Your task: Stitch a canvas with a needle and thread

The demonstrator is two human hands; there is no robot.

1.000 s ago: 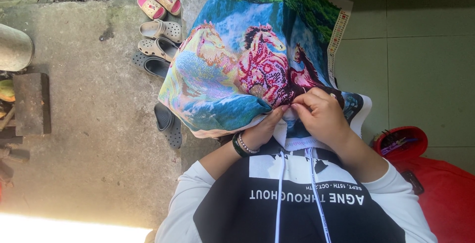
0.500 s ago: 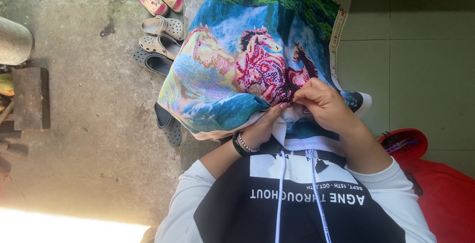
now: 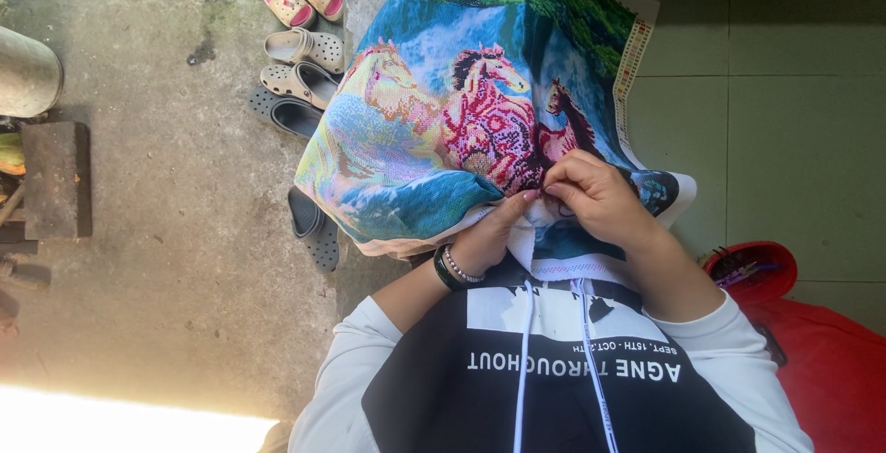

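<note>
A large cross-stitch cloth (image 3: 461,93) with horses, blue water and green trees lies draped over my lap. My left hand (image 3: 484,236), with a black band and a bead bracelet at the wrist, grips a fold at the cloth's near edge from beneath. My right hand (image 3: 595,195) rests on top beside the dark red horse, its fingertips pinched together on the fabric and touching the left fingertips. Whether a needle is between the fingers is too small to tell. My black and white hooded top (image 3: 554,370) fills the bottom.
Several sandals and slippers (image 3: 300,47) lie on the concrete floor to the left of the cloth. A red container (image 3: 761,264) with small items stands at the right on the tiled floor, next to red fabric (image 3: 831,361). A wooden block (image 3: 55,176) sits far left.
My right hand has shifted slightly over the cloth, fingers still pinched at the same spot. My left hand keeps its hold on the fold.
</note>
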